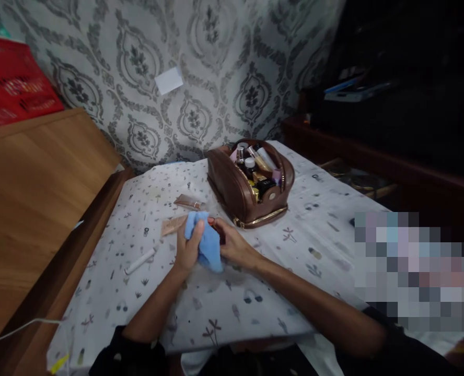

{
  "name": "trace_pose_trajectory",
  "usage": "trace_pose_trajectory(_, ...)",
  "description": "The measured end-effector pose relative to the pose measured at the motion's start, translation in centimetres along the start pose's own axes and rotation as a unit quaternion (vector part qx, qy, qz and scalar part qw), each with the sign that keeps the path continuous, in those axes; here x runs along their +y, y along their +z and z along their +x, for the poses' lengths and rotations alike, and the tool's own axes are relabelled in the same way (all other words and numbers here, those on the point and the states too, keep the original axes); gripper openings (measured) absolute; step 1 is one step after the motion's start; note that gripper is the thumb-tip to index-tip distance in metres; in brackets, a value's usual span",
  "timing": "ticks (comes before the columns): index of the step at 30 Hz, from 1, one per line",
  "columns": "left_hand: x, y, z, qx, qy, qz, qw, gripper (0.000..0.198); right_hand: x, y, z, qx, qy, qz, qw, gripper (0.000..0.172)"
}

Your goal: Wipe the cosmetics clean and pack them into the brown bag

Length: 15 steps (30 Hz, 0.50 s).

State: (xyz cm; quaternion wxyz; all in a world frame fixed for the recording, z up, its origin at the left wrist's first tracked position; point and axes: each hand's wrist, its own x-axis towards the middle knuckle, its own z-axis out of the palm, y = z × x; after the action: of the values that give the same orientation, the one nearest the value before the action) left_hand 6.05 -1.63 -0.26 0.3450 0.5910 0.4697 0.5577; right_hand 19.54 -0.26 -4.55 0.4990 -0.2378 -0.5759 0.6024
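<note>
My left hand (188, 249) is closed around a light blue cloth (209, 248), its thumb pressed on the front. Close beside it, my right hand (238, 246) grips a small dark item with a reddish-orange edge (221, 238); fingers and cloth hide most of it, so its kind is unclear. Beyond the hands stands a brown cosmetic bag (230, 189), unzipped and full of bottles and tubes. A brownish tube (188, 201) and a peach-coloured flat tube (171, 225) lie just past my left hand. Nearer on the left is a slim white tube (140, 260).
A patterned white cloth (279, 292) covers the table. Wooden furniture (39, 198) borders its left side, with a red bag (18, 83) on top. Patterned wallpaper (200, 62) rises behind. Dark shelving (392, 141) stands at the right, and a pixelated patch hides the area below it.
</note>
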Motion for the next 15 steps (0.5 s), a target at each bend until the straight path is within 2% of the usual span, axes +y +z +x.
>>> trace_pose_trajectory(5,0.0,0.1,-0.2,0.028,-0.011,-0.015,0.999,0.042,-0.9,-0.1,0.0,0.021,0.035,-0.027,0.999,0.051)
trace_pose_trajectory(10,-0.5,0.3,0.3,-0.002,-0.082,-0.131,0.988,0.058,-1.2,-0.6,0.1,0.037,0.053,-0.013,0.998,0.036)
trace_pose_trajectory(12,-1.1,0.5,0.5,-0.001,-0.107,-0.187,0.977,0.064,-1.3,-0.9,0.1,0.054,0.068,0.025,0.996,0.037)
trace_pose_trajectory(15,-2.0,1.0,0.5,0.034,-0.116,-0.216,0.969,0.058,-1.4,-1.1,0.1,0.086,0.062,0.082,0.991,0.048)
